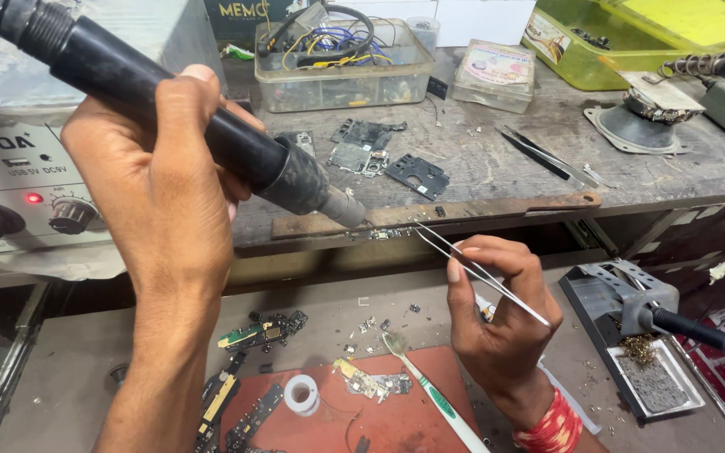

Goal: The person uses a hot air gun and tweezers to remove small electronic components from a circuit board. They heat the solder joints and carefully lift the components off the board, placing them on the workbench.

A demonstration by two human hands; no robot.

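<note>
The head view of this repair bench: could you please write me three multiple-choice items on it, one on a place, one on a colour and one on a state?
1. Where does the toothbrush lie?
A. On the red mat on the lower shelf
B. In the clear box of wires
C. On the grey machine

2. What colour is the small light on the grey machine?
A. Green
B. Red
C. Blue

3. What is the right hand doing?
A. Resting flat and empty
B. Gripping the toothbrush
C. Pinching metal tweezers whose tips point at the wooden strip

Answers:
1 A, since the brush rests across the mat's edge.
2 B, since the dot beside the knob glows red.
3 C, since fingers and thumb close on the tweezers, while the left hand holds the black hot-air nozzle toward the same strip.
</note>
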